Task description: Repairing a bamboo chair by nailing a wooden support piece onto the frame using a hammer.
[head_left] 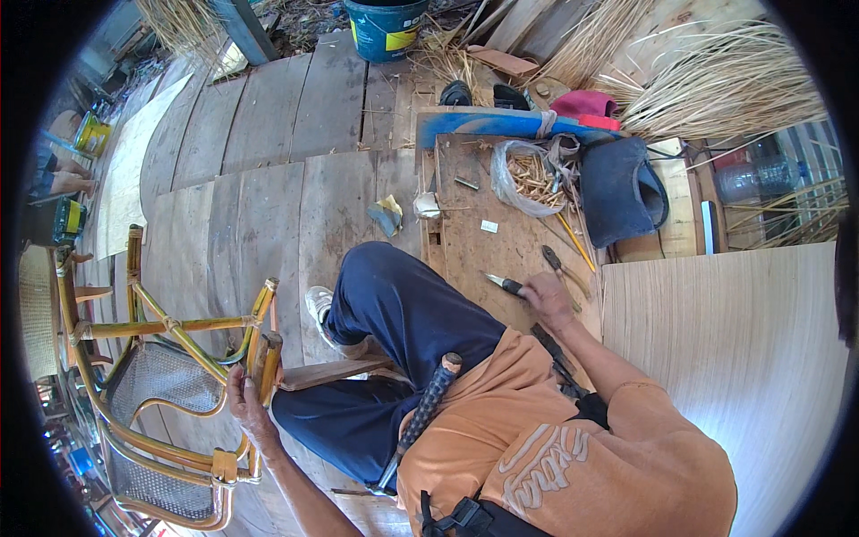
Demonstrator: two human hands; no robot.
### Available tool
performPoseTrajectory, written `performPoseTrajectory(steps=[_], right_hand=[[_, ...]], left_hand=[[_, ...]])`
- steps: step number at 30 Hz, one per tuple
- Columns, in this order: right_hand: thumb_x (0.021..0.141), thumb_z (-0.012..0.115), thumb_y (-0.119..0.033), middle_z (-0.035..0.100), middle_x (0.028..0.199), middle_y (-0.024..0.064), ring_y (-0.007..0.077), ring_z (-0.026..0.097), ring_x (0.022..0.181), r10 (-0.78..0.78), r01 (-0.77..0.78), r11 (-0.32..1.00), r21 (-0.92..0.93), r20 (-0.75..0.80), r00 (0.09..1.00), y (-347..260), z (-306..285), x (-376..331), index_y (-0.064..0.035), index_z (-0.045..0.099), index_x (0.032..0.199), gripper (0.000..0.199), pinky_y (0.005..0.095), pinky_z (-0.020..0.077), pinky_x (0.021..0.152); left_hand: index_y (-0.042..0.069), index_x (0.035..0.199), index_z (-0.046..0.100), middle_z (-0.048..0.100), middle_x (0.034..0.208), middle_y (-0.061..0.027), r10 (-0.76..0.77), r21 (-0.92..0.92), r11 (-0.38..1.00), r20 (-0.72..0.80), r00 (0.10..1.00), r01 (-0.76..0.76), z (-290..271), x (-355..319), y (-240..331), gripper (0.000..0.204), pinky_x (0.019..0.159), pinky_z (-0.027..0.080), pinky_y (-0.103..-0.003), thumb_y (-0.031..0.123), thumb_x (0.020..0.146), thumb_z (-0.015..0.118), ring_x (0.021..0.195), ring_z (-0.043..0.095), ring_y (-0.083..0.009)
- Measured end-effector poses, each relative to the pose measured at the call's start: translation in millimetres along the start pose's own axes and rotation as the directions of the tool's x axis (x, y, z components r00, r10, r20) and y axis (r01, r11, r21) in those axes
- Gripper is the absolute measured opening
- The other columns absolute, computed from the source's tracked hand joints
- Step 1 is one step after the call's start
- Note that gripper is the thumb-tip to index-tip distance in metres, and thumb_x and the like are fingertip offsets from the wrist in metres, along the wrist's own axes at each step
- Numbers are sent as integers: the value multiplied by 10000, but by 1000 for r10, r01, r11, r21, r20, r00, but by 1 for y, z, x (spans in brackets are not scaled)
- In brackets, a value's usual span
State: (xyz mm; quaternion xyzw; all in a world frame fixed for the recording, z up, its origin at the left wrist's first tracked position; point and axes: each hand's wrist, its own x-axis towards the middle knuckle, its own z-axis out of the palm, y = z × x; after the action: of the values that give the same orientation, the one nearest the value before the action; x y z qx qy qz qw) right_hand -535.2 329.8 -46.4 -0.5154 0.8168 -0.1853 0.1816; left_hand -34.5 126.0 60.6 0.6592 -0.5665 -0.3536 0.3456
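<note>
One rattan chair [170, 327] sits well left of the low wooden bench [465, 237]; its frame seems largely assembled, joints bound and mesh panels [170, 380] in, though what finishing remains cannot be told. Also left of the bench, the left hand [250, 412] curls closed around a frame pole. On the bench, a dark-handled knife [510, 285] meets the half-curled right hand [548, 300]; whether it is gripped is unclear.
</note>
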Motion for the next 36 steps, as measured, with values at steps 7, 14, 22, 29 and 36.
performPoseTrajectory(steps=[7, 14, 22, 29, 36], right_hand=[[808, 583, -123, 591, 812, 163, 313, 578, 796, 54, -41, 995, 89, -146, 988, 22, -22, 78, -6, 586, 884, 140, 369, 449, 698], [776, 621, -164, 626, 780, 160, 303, 622, 804, 367, -368, 921, 125, 33, 930, 31, -67, 70, -26, 596, 905, 191, 381, 477, 712], [731, 653, -206, 576, 961, 174, 339, 549, 948, 414, -404, 901, -157, 34, 910, 39, -45, 6, -39, 562, 970, 306, 409, 442, 822], [745, 628, -163, 537, 1051, 145, 334, 506, 1015, 232, -284, 935, -210, -242, 942, 41, -35, 6, -48, 536, 1069, 356, 412, 412, 897], [726, 644, -126, 540, 987, 154, 339, 511, 959, 3, -2, 1000, 15, -83, 997, -9, 0, -30, -36, 535, 1015, 321, 397, 434, 832]], left_hand=[[-44, 1164, 539, 560, 1129, -99, -107, -208, 974, -56, 993, 93, -2, 2, -5, 365, 949, 372, -290, 214, 906, 528, 1052, 506, -169], [-31, 1182, 523, 552, 1104, -93, -95, -214, 973, -49, 994, 82, 1, -2, -3, 377, 927, 387, -298, 238, 918, 512, 1029, 513, -175], [-22, 1180, 523, 550, 1116, -107, -93, -219, 972, -29, 995, 84, 0, -1, -8, 369, 946, 384, -306, 236, 916, 512, 1047, 511, -185], [3, 1167, 548, 564, 1059, -89, -32, -145, 989, -27, 999, 28, 1, 2, -12, 345, 894, 406, -283, 241, 919, 512, 986, 521, -160], [0, 1209, 515, 561, 1101, -128, -82, -210, 974, -1, 997, 80, -1, 2, -16, 372, 898, 418, -289, 226, 913, 512, 1023, 529, -186]])
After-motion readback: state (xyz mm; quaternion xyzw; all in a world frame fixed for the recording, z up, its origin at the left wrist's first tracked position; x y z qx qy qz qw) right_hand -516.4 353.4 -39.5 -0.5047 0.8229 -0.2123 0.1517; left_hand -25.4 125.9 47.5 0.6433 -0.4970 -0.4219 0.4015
